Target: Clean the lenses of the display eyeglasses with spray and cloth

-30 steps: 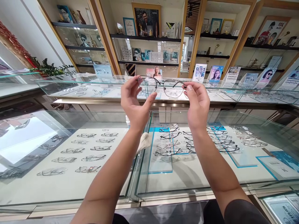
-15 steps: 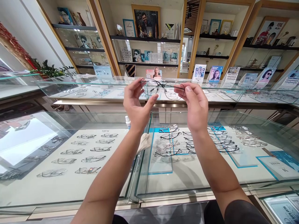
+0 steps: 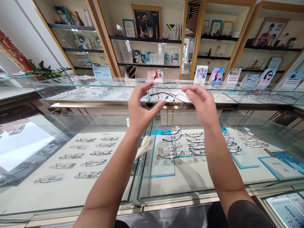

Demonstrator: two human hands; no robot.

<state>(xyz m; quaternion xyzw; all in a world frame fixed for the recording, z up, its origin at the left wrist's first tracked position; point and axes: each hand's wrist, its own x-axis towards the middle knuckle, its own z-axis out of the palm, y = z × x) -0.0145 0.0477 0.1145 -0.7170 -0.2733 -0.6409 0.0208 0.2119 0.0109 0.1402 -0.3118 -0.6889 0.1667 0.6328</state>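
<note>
A pair of thin dark-rimmed eyeglasses [image 3: 170, 94] is held up in front of me, above the glass counter. Its lenses are clear, and its dark temples cross behind or over the lenses. My left hand [image 3: 140, 106] has its fingertips at the left rim, with the thumb stretched below the lens. At the other end, my right hand [image 3: 201, 103] pinches the frame between thumb and fingers. Beneath my hands, a pale cloth [image 3: 145, 145] lies at the joint between two glass cases, and a small white bottle [image 3: 128, 122] stands partly hidden behind my left forearm.
Rows of eyeglasses lie inside the left display case [image 3: 59, 196] and the right display case [image 3: 185, 186]. Farther off runs another glass counter [image 3: 104, 103] topped with advertising cards [image 3: 201, 74]. Shelves [image 3: 147, 39] with framed pictures line the wall. A plant [image 3: 46, 71] is at left.
The eyeglasses have tilted and turned, and their dark temples now show across the lenses. Both hands have shifted slightly right, and the left thumb has stretched farther toward the middle.
</note>
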